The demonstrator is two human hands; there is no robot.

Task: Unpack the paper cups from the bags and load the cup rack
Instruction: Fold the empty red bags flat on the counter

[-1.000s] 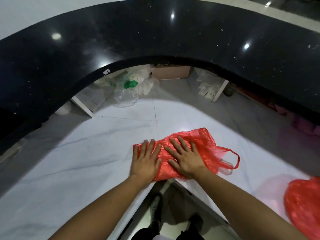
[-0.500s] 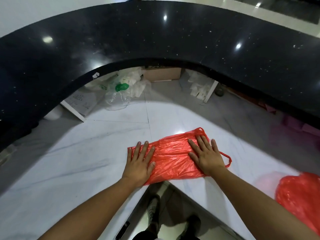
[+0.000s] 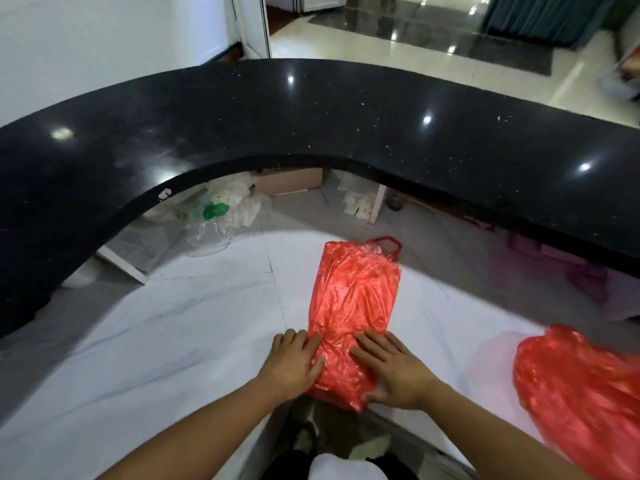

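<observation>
- My left hand (image 3: pixel 294 367) and right hand (image 3: pixel 394 372) both lay open, palms down, pressing the near end of the flattened red bag (image 3: pixel 353 306); neither gripped anything.
- The bag ran lengthwise away from me on the white counter (image 3: pixel 173 341), its handles (image 3: pixel 386 245) at the far end, well beyond my fingers.
- Its near end hung just over the counter's edge, so I judged the slick plastic could slide off toward my feet if I eased my palms.
- A second red bag (image 3: pixel 581 389) sat to the right, apart from my right hand; it looked fuller, though I couldn't see inside.
- I saw no paper cups and no cup rack, so a careless sweep risked bundling away something still needed.
- The clear plastic wrap (image 3: pixel 211 230) under the black ledge (image 3: pixel 311 126) lay far left, out of reach.
</observation>
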